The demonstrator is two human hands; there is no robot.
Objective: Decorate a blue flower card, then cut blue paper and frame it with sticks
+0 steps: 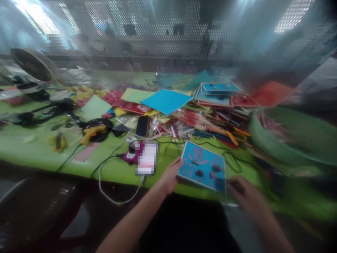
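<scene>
A blue square board (202,167) with a pale border is tilted at the table's near edge. It carries red line drawings and several dark round patches. My left hand (171,175) is closed on the board's left edge, thumb on top. Beside the board's lower right corner is my right hand (240,189), its fingers bent and smeared by motion. Whether that hand touches the board or holds something small, I cannot tell.
A green basin (292,135) stands at right. Behind lie blue paper (165,101), stacked boards (218,88), orange-handled scissors (233,137) and a dark phone (142,125). A yellow glue gun (93,133), a purple power strip (131,154) and a white cable (101,188) are at left.
</scene>
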